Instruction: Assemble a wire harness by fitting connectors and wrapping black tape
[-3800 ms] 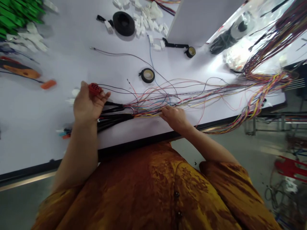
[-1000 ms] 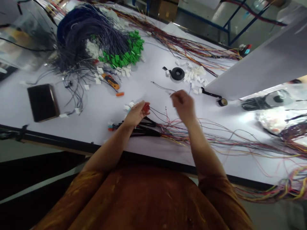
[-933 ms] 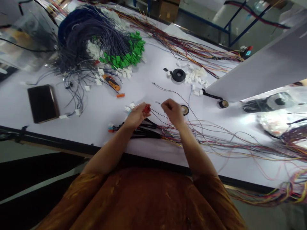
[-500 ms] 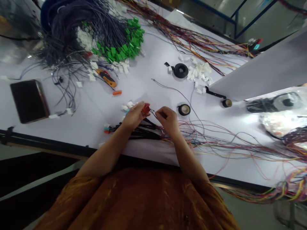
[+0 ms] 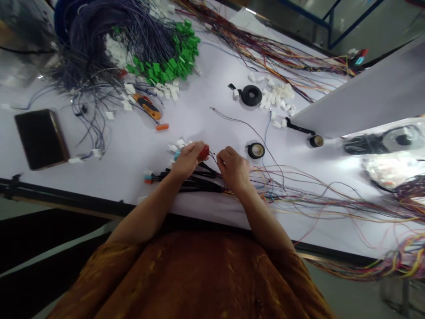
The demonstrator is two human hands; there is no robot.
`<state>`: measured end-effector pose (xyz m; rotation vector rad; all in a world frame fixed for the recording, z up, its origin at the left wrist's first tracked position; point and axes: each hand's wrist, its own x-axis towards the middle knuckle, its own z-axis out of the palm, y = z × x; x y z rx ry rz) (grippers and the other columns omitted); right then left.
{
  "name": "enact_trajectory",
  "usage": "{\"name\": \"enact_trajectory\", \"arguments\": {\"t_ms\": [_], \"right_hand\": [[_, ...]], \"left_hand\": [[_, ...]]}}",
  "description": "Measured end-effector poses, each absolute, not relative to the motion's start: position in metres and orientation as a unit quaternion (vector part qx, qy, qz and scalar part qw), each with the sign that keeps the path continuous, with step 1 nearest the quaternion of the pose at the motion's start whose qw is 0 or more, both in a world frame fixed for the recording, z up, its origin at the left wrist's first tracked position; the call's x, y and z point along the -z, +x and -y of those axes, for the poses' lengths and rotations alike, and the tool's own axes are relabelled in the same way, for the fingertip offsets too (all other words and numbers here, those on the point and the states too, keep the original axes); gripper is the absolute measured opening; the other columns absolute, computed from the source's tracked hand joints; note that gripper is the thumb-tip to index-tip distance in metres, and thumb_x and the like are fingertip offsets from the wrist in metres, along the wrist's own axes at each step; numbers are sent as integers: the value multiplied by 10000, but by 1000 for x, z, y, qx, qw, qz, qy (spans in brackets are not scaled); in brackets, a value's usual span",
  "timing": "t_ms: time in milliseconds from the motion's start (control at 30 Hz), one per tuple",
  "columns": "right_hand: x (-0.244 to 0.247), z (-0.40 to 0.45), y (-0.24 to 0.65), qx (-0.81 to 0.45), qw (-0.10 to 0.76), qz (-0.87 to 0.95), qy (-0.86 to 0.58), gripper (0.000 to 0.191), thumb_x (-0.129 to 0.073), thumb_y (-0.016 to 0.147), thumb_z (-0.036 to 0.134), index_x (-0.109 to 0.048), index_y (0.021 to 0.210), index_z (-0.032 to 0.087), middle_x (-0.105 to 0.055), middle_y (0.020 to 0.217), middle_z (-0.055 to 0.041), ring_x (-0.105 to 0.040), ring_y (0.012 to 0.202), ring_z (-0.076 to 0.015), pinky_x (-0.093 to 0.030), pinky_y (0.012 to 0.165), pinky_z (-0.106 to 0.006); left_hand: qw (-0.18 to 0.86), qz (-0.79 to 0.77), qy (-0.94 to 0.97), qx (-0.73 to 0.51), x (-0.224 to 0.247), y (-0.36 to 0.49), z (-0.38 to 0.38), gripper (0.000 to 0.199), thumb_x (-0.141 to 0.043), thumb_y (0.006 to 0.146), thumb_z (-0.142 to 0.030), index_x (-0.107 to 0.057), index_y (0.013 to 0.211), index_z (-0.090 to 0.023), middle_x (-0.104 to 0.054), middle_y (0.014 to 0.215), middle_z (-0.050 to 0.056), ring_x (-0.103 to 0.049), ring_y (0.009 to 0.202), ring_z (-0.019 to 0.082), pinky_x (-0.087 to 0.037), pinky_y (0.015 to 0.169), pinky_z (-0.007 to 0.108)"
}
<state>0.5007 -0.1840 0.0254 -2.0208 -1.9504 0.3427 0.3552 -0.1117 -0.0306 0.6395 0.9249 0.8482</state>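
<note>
A small red connector (image 5: 204, 153) is pinched in my left hand (image 5: 186, 160), near the middle of the table. Thin dark wires (image 5: 213, 155) come out of its right side and run toward my right hand (image 5: 233, 167). The fingers of my right hand are closed at these wires; whether they grip one is too small to tell. Below both hands lies a black-wrapped wire bundle (image 5: 199, 184). White and light-blue connectors (image 5: 177, 153) sit just left of my left hand.
Black tape rolls (image 5: 255, 150) lie to the right. Farther back are white connectors (image 5: 277, 95), an orange-handled tool (image 5: 148, 106), green connectors (image 5: 172, 66) and long wire bundles (image 5: 252, 46). A dark rectangular object (image 5: 41, 139) is at left; a pale panel (image 5: 361, 88) stands at right.
My right hand has turned slightly, with its fingers more curled, and sits a little farther right. The red connector shows more of its face in my left hand. The view has shifted slightly.
</note>
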Motion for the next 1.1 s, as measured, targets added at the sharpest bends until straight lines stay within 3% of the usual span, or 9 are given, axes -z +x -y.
{"name": "enact_trajectory", "arguments": {"t_ms": [200, 467, 700, 933, 1100], "right_hand": [[-21, 184, 499, -108, 128, 701, -693, 278, -432, 1037, 284, -655, 892, 205, -655, 936, -32, -515, 703, -123, -241, 602, -295], [-12, 179, 498, -165, 205, 692, -673, 252, -464, 1017, 257, -638, 843, 203, -645, 894, -34, -552, 746, -133, -296, 634, -277], [-12, 185, 495, -199, 255, 657, -681, 198, -501, 977, 239, -616, 818, 213, -638, 862, -28, -542, 737, -143, -322, 646, -275], [-22, 205, 561, -197, 360, 568, -713, 238, -573, 943, 318, -644, 757, 188, -596, 722, -13, -526, 683, -138, -370, 660, -276], [-6, 209, 592, -266, 278, 554, -738, 97, -655, 821, 187, -732, 762, 178, -669, 762, -19, -561, 670, -138, -402, 662, -280]], "left_hand": [[754, -423, 333, -377, 31, 355, 112, 367, -783, 801, -521, -685, 808, -168, -614, 759, 2, -584, 702, 100, -533, 699, 252], [721, -391, 452, -350, 38, 350, 113, 406, -717, 850, -570, -724, 800, -167, -635, 682, 16, -581, 652, 108, -499, 658, 229], [730, -394, 408, -381, 33, 353, 118, 304, -754, 856, -472, -773, 866, -168, -658, 709, 18, -586, 648, 93, -497, 646, 200], [775, -381, 269, -427, 22, 356, 113, 376, -666, 934, -451, -739, 744, -135, -638, 676, 25, -602, 603, 80, -530, 590, 191], [819, -366, 241, -371, 17, 354, 109, 436, -581, 993, -424, -699, 699, -124, -623, 658, 27, -580, 540, 71, -534, 561, 204]]}}
